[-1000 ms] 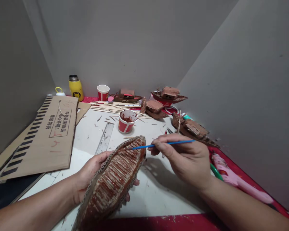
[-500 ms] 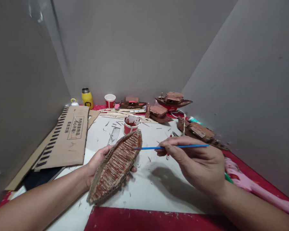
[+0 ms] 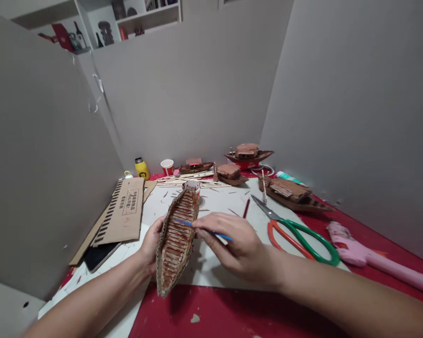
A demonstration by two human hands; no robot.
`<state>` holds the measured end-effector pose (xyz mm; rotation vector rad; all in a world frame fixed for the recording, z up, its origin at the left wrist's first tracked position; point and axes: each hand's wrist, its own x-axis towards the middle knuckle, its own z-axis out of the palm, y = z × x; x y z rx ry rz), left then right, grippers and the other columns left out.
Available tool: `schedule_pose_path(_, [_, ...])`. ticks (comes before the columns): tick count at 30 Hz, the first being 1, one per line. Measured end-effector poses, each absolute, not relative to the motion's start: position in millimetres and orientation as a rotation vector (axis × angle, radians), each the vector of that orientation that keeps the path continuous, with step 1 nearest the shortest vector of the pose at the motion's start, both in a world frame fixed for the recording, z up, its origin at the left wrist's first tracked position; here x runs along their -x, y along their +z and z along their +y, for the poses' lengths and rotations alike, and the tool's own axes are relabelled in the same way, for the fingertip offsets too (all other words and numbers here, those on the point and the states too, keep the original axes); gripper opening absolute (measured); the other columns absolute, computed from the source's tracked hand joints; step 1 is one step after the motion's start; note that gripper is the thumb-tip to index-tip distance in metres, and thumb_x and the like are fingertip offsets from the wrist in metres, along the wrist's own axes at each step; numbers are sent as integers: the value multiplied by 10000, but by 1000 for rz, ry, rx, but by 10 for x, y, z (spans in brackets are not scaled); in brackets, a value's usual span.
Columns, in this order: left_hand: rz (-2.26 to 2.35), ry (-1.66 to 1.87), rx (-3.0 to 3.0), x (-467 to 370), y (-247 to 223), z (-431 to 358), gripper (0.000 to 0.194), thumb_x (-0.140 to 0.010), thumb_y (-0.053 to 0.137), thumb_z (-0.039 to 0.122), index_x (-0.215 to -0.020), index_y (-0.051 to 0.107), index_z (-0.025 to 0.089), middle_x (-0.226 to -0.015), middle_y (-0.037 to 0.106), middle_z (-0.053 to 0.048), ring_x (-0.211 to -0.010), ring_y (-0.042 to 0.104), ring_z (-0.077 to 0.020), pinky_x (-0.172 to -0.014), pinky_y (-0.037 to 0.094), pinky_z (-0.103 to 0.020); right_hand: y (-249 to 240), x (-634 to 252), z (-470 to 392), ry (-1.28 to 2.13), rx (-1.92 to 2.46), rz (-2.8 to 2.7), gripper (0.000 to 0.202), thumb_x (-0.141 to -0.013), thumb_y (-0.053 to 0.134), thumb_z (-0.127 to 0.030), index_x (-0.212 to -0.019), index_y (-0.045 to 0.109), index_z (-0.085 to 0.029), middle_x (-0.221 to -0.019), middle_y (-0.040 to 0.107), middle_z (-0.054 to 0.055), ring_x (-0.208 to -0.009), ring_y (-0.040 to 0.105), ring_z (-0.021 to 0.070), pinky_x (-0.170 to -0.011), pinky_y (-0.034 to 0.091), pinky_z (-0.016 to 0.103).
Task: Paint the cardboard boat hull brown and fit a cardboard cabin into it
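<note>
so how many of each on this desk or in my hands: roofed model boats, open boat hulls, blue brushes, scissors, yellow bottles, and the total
Roofed model boats: 4
Open boat hull: 1
Blue brush: 1
Scissors: 1 pair
Yellow bottle: 1
Total: 8

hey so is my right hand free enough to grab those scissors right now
Probably not straight away: the right hand holds the blue brush, so it would likely need to let go first. The scissors lie close by, largely uncovered.
</note>
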<state>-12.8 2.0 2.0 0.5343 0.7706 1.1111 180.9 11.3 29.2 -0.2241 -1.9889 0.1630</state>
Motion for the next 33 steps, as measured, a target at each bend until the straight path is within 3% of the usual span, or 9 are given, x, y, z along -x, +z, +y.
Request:
schedule_pose_path(4, [758, 1205, -501, 76, 46, -55, 348, -915, 454, 329, -880, 726, 115, -742, 757, -90, -737, 721, -232, -784, 550, -340, 261, -1806, -106, 222, 0, -2097, 208, -901, 506, -58, -1084, 568, -135, -838, 722, 104, -731, 656, 176, -664, 559, 291])
schedule_pose_path(7, [767, 1233, -494, 78, 96, -132, 413, -930, 447, 392, -930, 722, 84, -797, 762, -125, -808, 726, -264, -833, 545, -374, 267, -1826, -153, 202, -47, -2097, 245, -889, 498, -43, -1109, 554, -136, -843, 720, 107, -738, 660, 181, -670, 563, 298])
schedule_pose_path(11, [760, 1317, -494, 67, 105, -239, 397, -957, 411, 357, -919, 718, 107, -807, 765, -105, -830, 727, -258, -859, 541, -370, 256, -1805, -126, 142, 40, -2017, 259, -891, 521, -45, -1122, 564, -153, -866, 727, 108, -788, 688, 191, -717, 576, 316])
schedule_pose_path(19, [744, 1166, -576, 211, 142, -356, 522, -961, 348, 450, -1075, 679, 63, -856, 760, -153, -630, 712, -233, -568, 555, -315, 240, -1796, -308, 245, -239, -2132, 242, -892, 476, -57, -1117, 531, -126, -833, 720, 118, -770, 690, 191, -684, 585, 301])
schedule_pose_path(27, [732, 1181, -559, 283, 43, -369, 555, -962, 346, 475, -1034, 690, 45, -774, 752, -159, -707, 726, -257, -678, 572, -346, 193, -1718, -272, 233, -113, -2082, 216, -919, 483, -59, -1111, 563, -117, -889, 736, 133, -828, 700, 193, -744, 589, 314])
schedule_pose_path(33, [791, 1191, -534, 331, 109, -383, 583, -973, 295, 488, -1008, 687, 58, -799, 751, -169, -615, 707, -238, -588, 560, -324, 225, -1782, -348, 485, -156, -2143, 255, -900, 517, -48, -1125, 576, -151, -870, 728, 100, -806, 691, 169, -726, 586, 291])
